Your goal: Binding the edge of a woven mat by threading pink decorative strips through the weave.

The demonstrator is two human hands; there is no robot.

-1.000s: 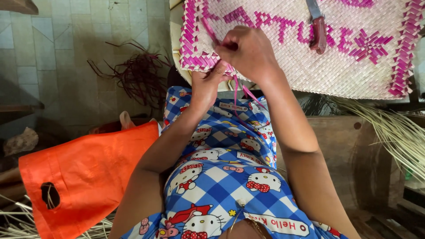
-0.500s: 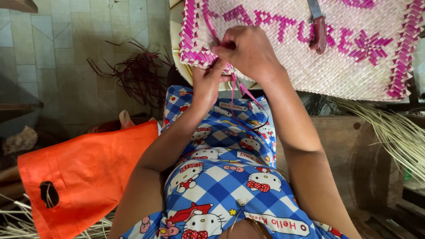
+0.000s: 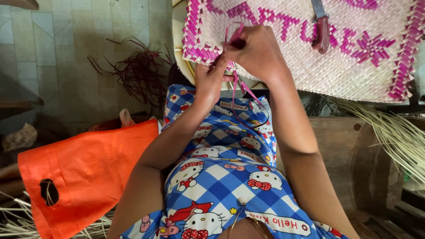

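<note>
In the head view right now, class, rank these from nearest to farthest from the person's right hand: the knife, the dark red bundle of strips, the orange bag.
Measured from the right hand:
1. Knife, just to its right, lying on the woven mat.
2. Dark red bundle of strips, on the floor to the left.
3. Orange bag, lower left, farthest.

A person in a blue-and-white checked cartoon-print garment, arms bare

The garment (image 3: 221,177) is a check of mid-blue and white squares, printed all over with a white cartoon cat in red and pink bows, small pink bow motifs, a yellow star and white label-shaped strips of lettering. It covers the lap and knees and is sleeveless as far as can be seen: both arms are bare from the upper arm down. The left hand (image 3: 211,79) and right hand (image 3: 259,53) wear no gloves, and no ring, bracelet or watch shows on either wrist.
</note>
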